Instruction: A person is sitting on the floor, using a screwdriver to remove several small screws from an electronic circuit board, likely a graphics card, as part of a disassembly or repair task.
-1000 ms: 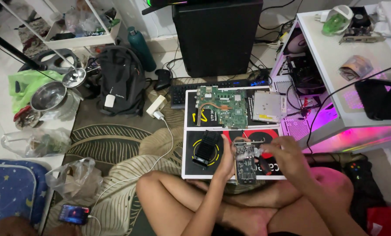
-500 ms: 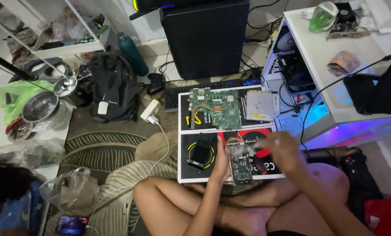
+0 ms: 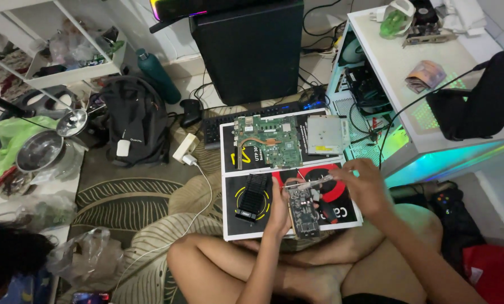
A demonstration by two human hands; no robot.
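Observation:
I sit cross-legged on the floor with a flat black box (image 3: 246,228) across my lap. My left hand (image 3: 278,209) grips the left edge of a small dark circuit card (image 3: 304,211) lying on the box. My right hand (image 3: 366,186) holds a thin metal tool (image 3: 311,181) whose tip points left over the card's top end. A black finned heatsink (image 3: 253,197) lies on the box to the left of the card. A green motherboard (image 3: 266,142) rests on a second black box just beyond.
A silver drive (image 3: 325,135) lies beside the motherboard. A black computer tower (image 3: 252,48), keyboard (image 3: 215,126) and white power adapter (image 3: 183,149) sit beyond. An open lit PC case (image 3: 370,101) and white desk (image 3: 432,107) stand right. A black backpack (image 3: 134,126), pots and another person's head (image 3: 7,256) are left.
The camera has shifted so the scene sits lower and further right. My hands stay on the card and tool. A person's head at lower left has come further into view.

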